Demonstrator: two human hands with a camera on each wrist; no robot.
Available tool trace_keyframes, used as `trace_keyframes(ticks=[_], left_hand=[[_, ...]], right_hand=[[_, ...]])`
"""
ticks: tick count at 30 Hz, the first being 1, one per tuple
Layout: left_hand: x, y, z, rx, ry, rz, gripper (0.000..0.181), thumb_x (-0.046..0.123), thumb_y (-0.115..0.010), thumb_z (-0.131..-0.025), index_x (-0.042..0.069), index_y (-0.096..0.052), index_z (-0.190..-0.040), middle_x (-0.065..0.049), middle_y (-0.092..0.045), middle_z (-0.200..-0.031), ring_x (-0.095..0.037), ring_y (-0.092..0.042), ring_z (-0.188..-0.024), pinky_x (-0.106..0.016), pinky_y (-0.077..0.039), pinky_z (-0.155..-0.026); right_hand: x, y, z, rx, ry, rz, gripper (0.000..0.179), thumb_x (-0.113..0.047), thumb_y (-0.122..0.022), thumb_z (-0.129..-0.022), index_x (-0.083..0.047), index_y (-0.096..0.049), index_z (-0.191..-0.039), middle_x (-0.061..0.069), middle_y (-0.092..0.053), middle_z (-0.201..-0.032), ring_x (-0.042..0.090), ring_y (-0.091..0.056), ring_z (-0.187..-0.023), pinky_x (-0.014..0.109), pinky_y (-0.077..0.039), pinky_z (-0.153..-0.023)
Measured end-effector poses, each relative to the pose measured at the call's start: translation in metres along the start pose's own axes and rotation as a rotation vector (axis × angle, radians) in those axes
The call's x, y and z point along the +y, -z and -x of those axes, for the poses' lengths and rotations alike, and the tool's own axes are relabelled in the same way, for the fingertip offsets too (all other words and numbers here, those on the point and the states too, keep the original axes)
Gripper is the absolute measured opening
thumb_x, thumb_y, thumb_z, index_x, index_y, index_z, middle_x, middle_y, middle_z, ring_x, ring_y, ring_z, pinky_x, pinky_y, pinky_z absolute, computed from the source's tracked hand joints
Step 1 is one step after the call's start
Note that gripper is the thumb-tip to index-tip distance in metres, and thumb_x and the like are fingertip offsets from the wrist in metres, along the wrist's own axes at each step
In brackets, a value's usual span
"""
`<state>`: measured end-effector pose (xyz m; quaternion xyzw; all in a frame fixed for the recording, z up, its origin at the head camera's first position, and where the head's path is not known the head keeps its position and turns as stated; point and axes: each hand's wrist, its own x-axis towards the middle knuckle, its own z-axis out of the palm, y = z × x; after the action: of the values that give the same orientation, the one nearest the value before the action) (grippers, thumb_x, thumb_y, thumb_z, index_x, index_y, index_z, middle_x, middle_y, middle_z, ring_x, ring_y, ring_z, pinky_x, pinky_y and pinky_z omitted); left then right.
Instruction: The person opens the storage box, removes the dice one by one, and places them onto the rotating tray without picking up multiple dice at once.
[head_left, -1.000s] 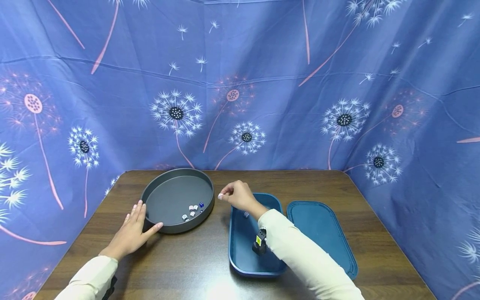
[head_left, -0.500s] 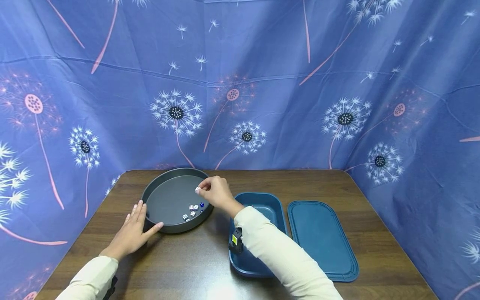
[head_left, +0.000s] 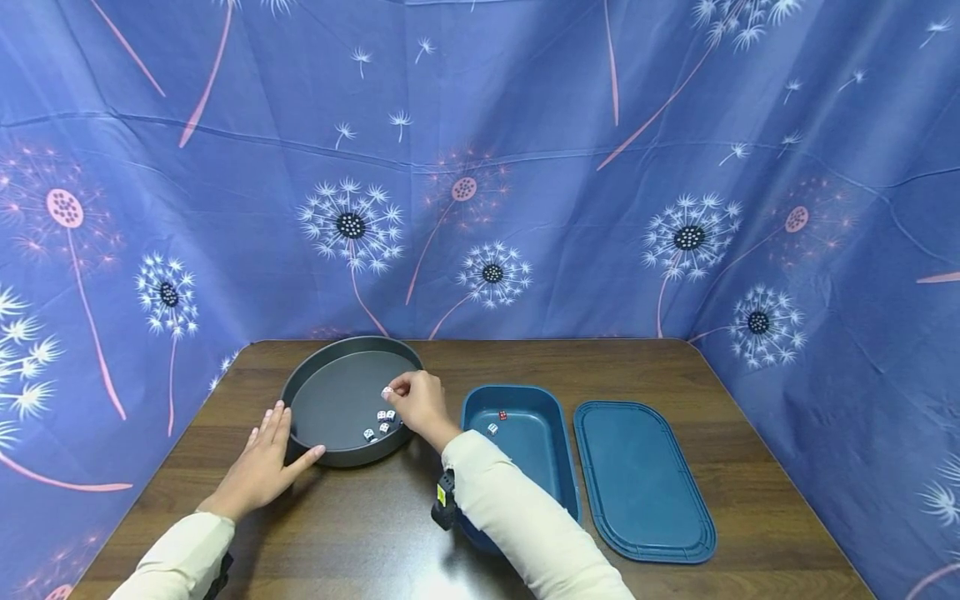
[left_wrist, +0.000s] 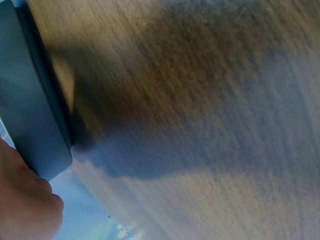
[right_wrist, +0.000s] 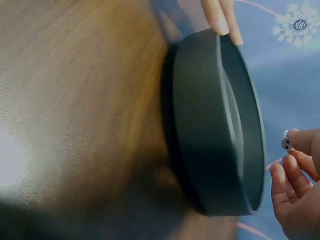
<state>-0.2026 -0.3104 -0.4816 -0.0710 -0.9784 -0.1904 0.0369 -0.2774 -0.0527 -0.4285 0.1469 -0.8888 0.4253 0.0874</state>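
Note:
My right hand [head_left: 420, 408] pinches a white die [head_left: 387, 392] between thumb and fingertips, above the right part of a round dark grey pan [head_left: 322, 375]. In the right wrist view the same die [right_wrist: 286, 140] shows black dots, held apart from the pan's rim. Fingers straight and spread, my left hand [head_left: 262, 467] rests against the pan's left side. Several white dice [head_left: 384, 427] lie on the pan floor near its front right. A blue rectangular container [head_left: 551, 454] under my right forearm holds a red die [head_left: 503, 415] and a white die [head_left: 492, 429].
A flat blue lid [head_left: 645, 483] lies on the wooden table [head_left: 360, 533], right of the container. Behind the table hangs a blue cloth [head_left: 570, 233] with a dandelion print. My right forearm covers the container's front part.
My right hand has carried the white die leftward from above the container's left edge to over the pan, then dipped slightly. The left hand and pan have stayed put.

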Motion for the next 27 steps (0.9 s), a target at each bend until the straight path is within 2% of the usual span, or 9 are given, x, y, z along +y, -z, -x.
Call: trace_keyframes(ticks=[5,10,19,27], left_hand=[[-0.001,0.000,0.000,0.005,-0.002,-0.001,0.100,0.060,-0.048,-0.092,-0.015,-0.011,-0.147,-0.033,-0.004,-0.155,-0.047,-0.001,-0.143,-0.064,-0.011,-0.112],[-0.001,0.001,0.001,0.000,0.003,-0.003,0.100,0.060,-0.048,-0.093,-0.015,-0.010,-0.147,-0.032,-0.003,-0.155,-0.047,-0.001,-0.143,-0.064,-0.010,-0.112],[0.001,0.002,0.001,-0.002,0.004,0.000,0.099,0.059,-0.048,-0.093,-0.015,-0.010,-0.147,-0.033,-0.002,-0.155,-0.047,-0.001,-0.143,-0.063,-0.010,-0.112],[0.003,0.003,0.001,-0.004,0.006,-0.004,0.099,0.059,-0.049,-0.093,-0.015,-0.011,-0.147,-0.032,-0.003,-0.155,-0.047,-0.002,-0.143,-0.063,-0.011,-0.112]], right_hand=[[0.009,-0.012,0.003,0.034,-0.060,-0.015,0.006,-0.017,-0.077,-0.081,-0.011,-0.076,-0.082,-0.007,-0.067,-0.068,0.001,-0.054,-0.062,0.018,-0.045,-0.059],[0.015,-0.023,0.006,0.056,-0.079,-0.005,0.005,-0.015,-0.078,-0.080,-0.011,-0.076,-0.081,-0.008,-0.066,-0.066,0.000,-0.054,-0.061,0.017,-0.044,-0.059],[0.021,-0.033,0.014,0.141,0.070,0.163,0.006,-0.016,-0.079,-0.077,-0.013,-0.077,-0.082,-0.006,-0.061,-0.068,0.008,-0.057,-0.064,0.021,-0.044,-0.057],[0.020,-0.033,0.019,0.130,0.081,0.174,0.008,-0.014,-0.078,-0.078,-0.011,-0.077,-0.086,-0.004,-0.060,-0.073,0.011,-0.059,-0.067,0.022,-0.046,-0.059]])
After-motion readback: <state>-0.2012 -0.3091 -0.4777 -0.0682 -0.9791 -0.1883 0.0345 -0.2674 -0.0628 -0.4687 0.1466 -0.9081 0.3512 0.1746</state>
